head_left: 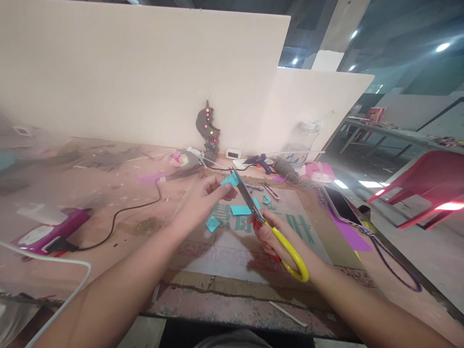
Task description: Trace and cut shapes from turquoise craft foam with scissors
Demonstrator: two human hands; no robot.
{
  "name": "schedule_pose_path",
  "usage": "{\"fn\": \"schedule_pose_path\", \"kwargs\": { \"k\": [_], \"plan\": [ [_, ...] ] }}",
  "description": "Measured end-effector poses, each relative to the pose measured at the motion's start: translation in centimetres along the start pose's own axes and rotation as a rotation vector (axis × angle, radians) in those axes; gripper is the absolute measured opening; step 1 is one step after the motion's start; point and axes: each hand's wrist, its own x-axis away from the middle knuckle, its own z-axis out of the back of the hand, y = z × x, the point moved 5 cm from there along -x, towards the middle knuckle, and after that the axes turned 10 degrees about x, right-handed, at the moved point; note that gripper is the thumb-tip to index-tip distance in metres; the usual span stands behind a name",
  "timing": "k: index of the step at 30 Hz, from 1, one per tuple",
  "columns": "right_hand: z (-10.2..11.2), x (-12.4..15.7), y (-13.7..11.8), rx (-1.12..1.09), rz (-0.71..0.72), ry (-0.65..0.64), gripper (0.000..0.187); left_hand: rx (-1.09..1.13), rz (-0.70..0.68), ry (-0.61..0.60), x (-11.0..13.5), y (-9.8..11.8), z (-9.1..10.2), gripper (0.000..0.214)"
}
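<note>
My left hand [205,195] pinches a small teal paper piece [230,181] above the table. My right hand [270,239] grips yellow-handled scissors [253,205], whose blades point up and left, with the tips at the teal piece. Other teal scraps lie on the cardboard sheet [232,251] below: a rectangle [240,210] and a small square [212,224].
A purple device [50,232] with a black cord [119,215] sits at the left. At the back stand a crescent ornament [207,126], a glue gun [259,161], a twine ball [284,168] and a plastic jar [302,140]. A phone [340,205] lies right; a red chair [427,186] beyond.
</note>
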Motion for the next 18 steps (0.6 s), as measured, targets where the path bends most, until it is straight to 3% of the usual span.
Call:
{"fn": "schedule_pose_path", "kwargs": {
  "k": [18],
  "plan": [
    [0.11,-0.09,-0.59,0.055,-0.020,0.005,0.059,0.089,-0.019,0.067,-0.27,-0.28,0.69,0.028]
  ]
}}
